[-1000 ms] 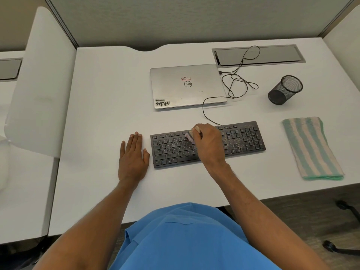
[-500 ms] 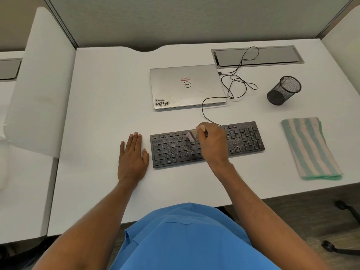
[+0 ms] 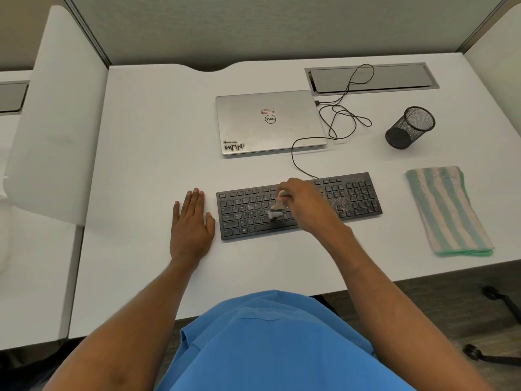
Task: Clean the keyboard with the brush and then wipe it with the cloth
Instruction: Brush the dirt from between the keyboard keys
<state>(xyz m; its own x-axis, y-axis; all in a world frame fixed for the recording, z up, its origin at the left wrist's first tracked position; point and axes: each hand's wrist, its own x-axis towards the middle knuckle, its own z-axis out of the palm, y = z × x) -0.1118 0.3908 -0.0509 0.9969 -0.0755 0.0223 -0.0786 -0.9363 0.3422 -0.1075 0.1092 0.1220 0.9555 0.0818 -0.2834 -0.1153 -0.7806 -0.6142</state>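
Right hand (image 3: 306,206) pinched the small brush (image 3: 277,206), bristles down on the black keyboard's (image 3: 298,206) middle keys, mid-sweep I'd judge. Left hand (image 3: 191,221) lay flat, fingers straight, just beside its left edge, likely bracing. Striped cloth (image 3: 448,210) waited unused at right.

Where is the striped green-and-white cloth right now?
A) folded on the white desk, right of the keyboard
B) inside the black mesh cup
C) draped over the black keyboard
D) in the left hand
A: the folded green-and-white striped cloth lies on the white desk, right of the black keyboard and apart from it.
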